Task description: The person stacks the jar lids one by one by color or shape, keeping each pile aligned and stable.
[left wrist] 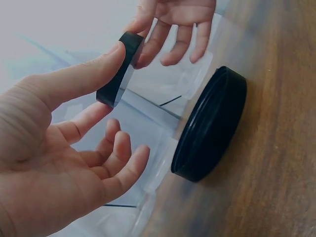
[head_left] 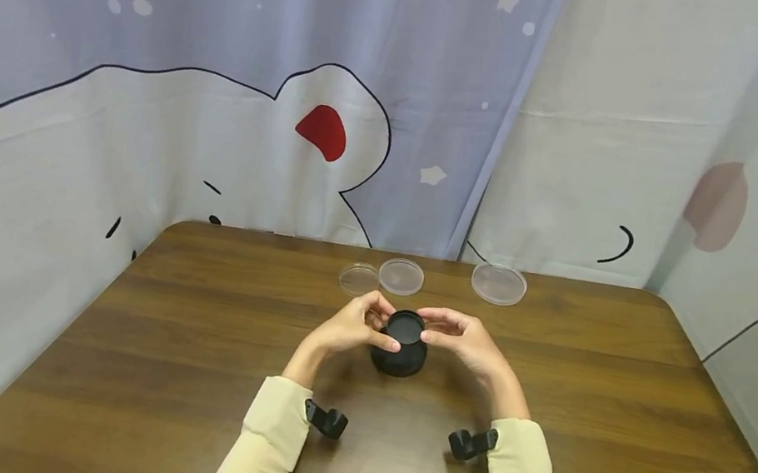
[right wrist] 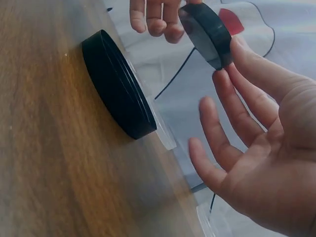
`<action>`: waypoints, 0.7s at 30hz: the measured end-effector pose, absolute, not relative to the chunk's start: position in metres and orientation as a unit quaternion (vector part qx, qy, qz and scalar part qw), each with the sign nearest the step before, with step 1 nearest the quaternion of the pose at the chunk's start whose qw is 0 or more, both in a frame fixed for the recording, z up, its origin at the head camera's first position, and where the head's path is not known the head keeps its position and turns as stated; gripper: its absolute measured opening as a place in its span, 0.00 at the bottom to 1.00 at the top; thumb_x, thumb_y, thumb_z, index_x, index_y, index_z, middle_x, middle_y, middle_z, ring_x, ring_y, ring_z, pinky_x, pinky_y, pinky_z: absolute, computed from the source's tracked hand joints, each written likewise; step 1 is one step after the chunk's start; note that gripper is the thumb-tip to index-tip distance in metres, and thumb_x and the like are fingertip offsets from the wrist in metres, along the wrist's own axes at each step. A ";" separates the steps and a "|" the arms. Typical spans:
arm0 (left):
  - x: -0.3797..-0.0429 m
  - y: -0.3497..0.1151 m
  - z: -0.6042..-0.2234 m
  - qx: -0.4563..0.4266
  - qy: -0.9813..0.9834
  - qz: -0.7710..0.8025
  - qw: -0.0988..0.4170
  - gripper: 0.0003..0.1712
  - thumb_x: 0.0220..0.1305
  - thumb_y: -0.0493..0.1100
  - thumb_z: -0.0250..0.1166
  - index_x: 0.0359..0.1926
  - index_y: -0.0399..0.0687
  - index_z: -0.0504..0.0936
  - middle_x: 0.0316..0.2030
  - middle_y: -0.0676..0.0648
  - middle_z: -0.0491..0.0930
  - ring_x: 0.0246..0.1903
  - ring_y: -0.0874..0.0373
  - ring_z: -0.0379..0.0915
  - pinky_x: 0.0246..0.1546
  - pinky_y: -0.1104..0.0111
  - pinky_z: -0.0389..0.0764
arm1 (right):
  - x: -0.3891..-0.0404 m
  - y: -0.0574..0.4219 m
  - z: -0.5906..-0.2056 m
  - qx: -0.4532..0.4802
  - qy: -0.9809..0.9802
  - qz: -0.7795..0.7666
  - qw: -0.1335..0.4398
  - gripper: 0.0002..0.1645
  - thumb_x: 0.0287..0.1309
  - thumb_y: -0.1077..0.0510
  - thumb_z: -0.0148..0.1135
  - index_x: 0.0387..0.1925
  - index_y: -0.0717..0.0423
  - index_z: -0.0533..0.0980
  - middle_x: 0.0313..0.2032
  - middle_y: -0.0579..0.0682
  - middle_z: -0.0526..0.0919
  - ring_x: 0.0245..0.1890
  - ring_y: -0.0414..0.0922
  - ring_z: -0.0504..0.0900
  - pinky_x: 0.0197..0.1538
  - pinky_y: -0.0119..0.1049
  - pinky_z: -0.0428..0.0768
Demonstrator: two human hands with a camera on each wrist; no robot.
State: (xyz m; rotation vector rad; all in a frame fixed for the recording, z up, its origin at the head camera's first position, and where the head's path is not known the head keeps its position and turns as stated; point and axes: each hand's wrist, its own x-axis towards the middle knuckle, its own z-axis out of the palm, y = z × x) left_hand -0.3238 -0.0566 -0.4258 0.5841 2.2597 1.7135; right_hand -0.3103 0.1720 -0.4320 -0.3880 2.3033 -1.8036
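Note:
Both hands hold a small round black lid (head_left: 404, 326) in the air, one from each side. My left hand (head_left: 351, 325) pinches its rim between thumb and index finger, and the other fingers curl loosely. On the opposite side, my right hand (head_left: 470, 343) grips the rim with thumb and fingertips. In the left wrist view the small lid (left wrist: 120, 69) is tilted on edge, its underside pale. Below it on the table lies a larger round black lid (head_left: 397, 362), apart from the small one. The right wrist view shows this larger lid (right wrist: 117, 86) lying flat, its rim raised.
Behind the hands, three clear round dishes or lids lie on the wooden table (head_left: 173, 369): a left one (head_left: 358, 278), a middle one (head_left: 401, 276) close beside it, and one farther right (head_left: 499, 284). A patterned curtain (head_left: 213, 140) hangs along the table's far edge.

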 end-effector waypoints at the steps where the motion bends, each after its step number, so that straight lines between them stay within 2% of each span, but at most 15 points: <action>1: -0.324 -0.056 -0.427 0.203 0.774 0.587 0.125 0.27 0.45 0.29 0.75 0.46 0.32 0.74 0.35 0.50 0.74 0.34 0.61 0.69 0.40 0.73 0.72 | -0.310 0.173 -0.432 -0.127 0.778 -0.609 0.091 0.27 0.57 0.61 0.66 0.58 0.65 0.75 0.56 0.63 0.80 0.47 0.38 0.82 0.59 0.40 0.76; 8: -0.325 -0.057 -0.430 0.208 0.776 0.581 0.129 0.24 0.47 0.29 0.74 0.44 0.33 0.74 0.35 0.49 0.76 0.34 0.56 0.70 0.39 0.73 0.72 | -0.310 0.172 -0.435 -0.121 0.787 -0.600 0.076 0.25 0.56 0.61 0.67 0.54 0.68 0.77 0.50 0.64 0.83 0.41 0.33 0.82 0.50 0.28 0.76; 12: -0.325 -0.058 -0.433 0.215 0.786 0.566 0.129 0.24 0.46 0.29 0.75 0.44 0.33 0.74 0.35 0.47 0.77 0.35 0.53 0.70 0.37 0.73 0.70 | -0.310 0.171 -0.439 -0.122 0.792 -0.592 0.084 0.25 0.57 0.61 0.68 0.54 0.69 0.76 0.50 0.65 0.83 0.40 0.33 0.80 0.48 0.27 0.76; 17: -0.327 -0.058 -0.435 0.222 0.793 0.553 0.125 0.25 0.44 0.29 0.76 0.44 0.31 0.74 0.31 0.42 0.74 0.31 0.57 0.65 0.33 0.72 0.67 | -0.312 0.171 -0.444 -0.130 0.800 -0.580 0.083 0.24 0.56 0.61 0.68 0.54 0.69 0.77 0.48 0.67 0.82 0.38 0.36 0.80 0.45 0.27 0.77; 21: -0.327 -0.059 -0.436 0.220 0.802 0.541 0.128 0.26 0.44 0.30 0.76 0.44 0.31 0.74 0.30 0.43 0.71 0.32 0.57 0.64 0.34 0.72 0.66 | -0.312 0.172 -0.448 -0.132 0.806 -0.571 0.084 0.24 0.56 0.61 0.68 0.53 0.67 0.77 0.47 0.66 0.83 0.39 0.37 0.80 0.45 0.27 0.77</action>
